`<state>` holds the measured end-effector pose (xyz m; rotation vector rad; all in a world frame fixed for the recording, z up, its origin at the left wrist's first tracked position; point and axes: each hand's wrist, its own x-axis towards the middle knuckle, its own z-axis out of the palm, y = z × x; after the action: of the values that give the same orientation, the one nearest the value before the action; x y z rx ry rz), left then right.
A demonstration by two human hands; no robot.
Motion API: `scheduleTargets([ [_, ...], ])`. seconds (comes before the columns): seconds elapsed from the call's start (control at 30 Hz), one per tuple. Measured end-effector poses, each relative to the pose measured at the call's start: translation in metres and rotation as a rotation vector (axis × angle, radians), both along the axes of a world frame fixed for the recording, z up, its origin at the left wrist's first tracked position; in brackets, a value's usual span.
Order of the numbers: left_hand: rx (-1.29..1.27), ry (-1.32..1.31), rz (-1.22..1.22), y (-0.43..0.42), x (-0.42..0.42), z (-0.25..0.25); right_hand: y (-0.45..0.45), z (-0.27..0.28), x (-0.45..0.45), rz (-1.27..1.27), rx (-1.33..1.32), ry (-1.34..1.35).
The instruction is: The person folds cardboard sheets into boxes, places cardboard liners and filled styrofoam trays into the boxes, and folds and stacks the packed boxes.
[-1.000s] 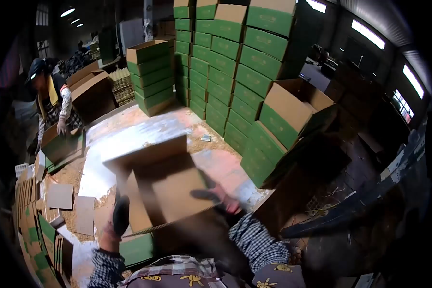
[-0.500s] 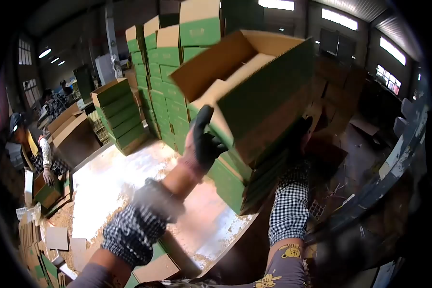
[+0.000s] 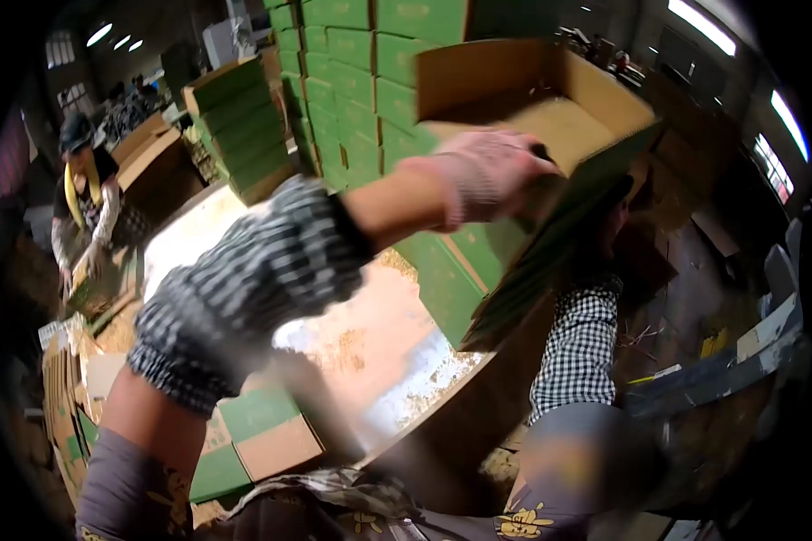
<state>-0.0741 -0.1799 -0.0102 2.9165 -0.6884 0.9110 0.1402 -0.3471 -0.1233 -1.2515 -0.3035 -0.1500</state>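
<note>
An open-topped green cardboard box (image 3: 586, 117), brown inside, sits on a stack of flatter green boxes (image 3: 451, 284) at the table's edge. My left hand (image 3: 496, 171), in a pinkish glove with dark fingertips, reaches across to the box's near left end. Its fingers are bent over the cardboard there, partly blurred. My right hand (image 3: 617, 216) is at the box's right side in deep shadow, its fingers mostly hidden. Checked sleeve covers are on both my forearms.
Tall stacks of green boxes (image 3: 347, 81) stand behind the table (image 3: 352, 352). A shorter stack (image 3: 239, 126) is at left. A co-worker (image 3: 90, 198) bends over a box at far left. Flat green-and-brown cardboard (image 3: 262, 437) lies near my body. A metal rail (image 3: 722, 374) is at right.
The box has gone from tilted to more level on the stack. My left hand has moved right and up, turning its back to me. The view has shifted downward.
</note>
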Motion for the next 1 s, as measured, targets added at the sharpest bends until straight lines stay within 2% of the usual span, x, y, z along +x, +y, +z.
scheduleTargets([
  [0.03, -0.116, 0.130, 0.085, 0.000, 0.029, -0.016, 0.001, 0.004, -0.015, 0.085, 0.070, 0.031],
  [0.1, 0.017, 0.378, 0.199, -0.017, 0.028, 0.021, -0.005, 0.001, -0.026, 0.091, 0.046, -0.019],
  [0.13, -0.119, 0.442, 0.146, -0.010, 0.022, 0.027, -0.011, -0.002, -0.035, 0.065, 0.044, -0.087],
  [0.17, -0.159, 0.463, 0.106, 0.002, 0.047, 0.011, -0.017, -0.008, -0.052, 0.032, 0.050, -0.160],
  [0.2, -0.161, 0.373, 0.148, 0.006, 0.007, 0.018, -0.023, -0.018, -0.079, 0.003, 0.059, -0.226],
  [0.27, -0.210, -0.078, -0.100, 0.044, -0.066, -0.020, -0.032, -0.051, -0.145, 0.009, 0.064, -0.292],
  [0.33, -0.326, -0.029, 0.104, 0.089, -0.180, -0.061, -0.025, -0.112, -0.217, 0.244, -0.061, -0.163],
  [0.37, -0.388, -0.067, 0.295, 0.118, -0.240, -0.097, -0.019, -0.144, -0.253, 0.426, -0.178, -0.043],
  [0.4, -0.468, -0.147, 0.722, 0.138, -0.308, -0.147, -0.006, -0.175, -0.288, 0.648, -0.344, 0.092],
  [0.43, -0.201, -0.151, 1.234, 0.144, -0.376, -0.196, 0.013, -0.206, -0.320, 0.857, -0.508, 0.184],
  [0.47, -0.755, 0.212, 1.906, 0.131, -0.433, -0.263, 0.034, -0.236, -0.346, 1.015, -0.659, 0.195],
  [0.53, -0.380, 0.486, 1.874, 0.023, -0.445, -0.336, 0.086, -0.281, -0.381, 1.100, -0.786, 0.113],
  [0.57, -0.501, 0.782, 1.695, 0.001, -0.441, -0.324, 0.111, -0.283, -0.391, 1.085, -0.740, 0.161],
  [0.6, -0.648, 0.700, 1.374, -0.009, -0.452, -0.312, 0.121, -0.271, -0.394, 1.079, -0.641, 0.268],
  [0.63, -0.643, 0.604, 1.424, -0.013, -0.463, -0.313, 0.133, -0.257, -0.397, 1.066, -0.536, 0.373],
  [0.67, -0.760, 0.513, 1.132, 0.007, -0.466, -0.308, 0.145, -0.243, -0.400, 1.047, -0.431, 0.472],
  [0.7, -0.622, 0.250, 1.240, 0.024, -0.476, -0.273, 0.150, -0.179, -0.409, 1.284, -0.188, 0.584],
  [0.73, -0.372, 0.180, 1.438, 0.040, -0.499, -0.205, 0.157, -0.173, -0.408, 1.282, -0.081, 0.478],
  [0.77, -0.244, 0.204, 1.509, 0.060, -0.532, -0.159, 0.168, -0.172, -0.396, 1.203, -0.100, 0.283],
  [0.8, -0.367, 0.296, 1.493, 0.086, -0.566, -0.143, 0.179, -0.183, -0.384, 0.939, -0.247, -0.627],
  [0.83, -0.507, 0.467, 1.320, 0.099, -0.597, -0.121, 0.189, -0.163, -0.380, 0.973, -0.311, -0.819],
  [0.87, -0.623, 0.631, 1.134, 0.100, -0.607, -0.102, 0.193, -0.128, -0.396, 0.698, -0.355, -1.213],
  [0.93, -0.467, 0.640, 0.899, 0.053, -0.610, -0.070, 0.202, -0.080, -0.449, 1.181, -0.025, 0.003],
  [0.97, -0.545, 0.812, 0.854, 0.034, -0.610, -0.063, 0.202, -0.081, -0.457, 1.156, -0.140, -0.142],
  [1.0, -0.560, 0.810, 0.836, 0.038, -0.624, -0.085, 0.202, -0.083, -0.464, 1.205, -0.135, -0.157],
])
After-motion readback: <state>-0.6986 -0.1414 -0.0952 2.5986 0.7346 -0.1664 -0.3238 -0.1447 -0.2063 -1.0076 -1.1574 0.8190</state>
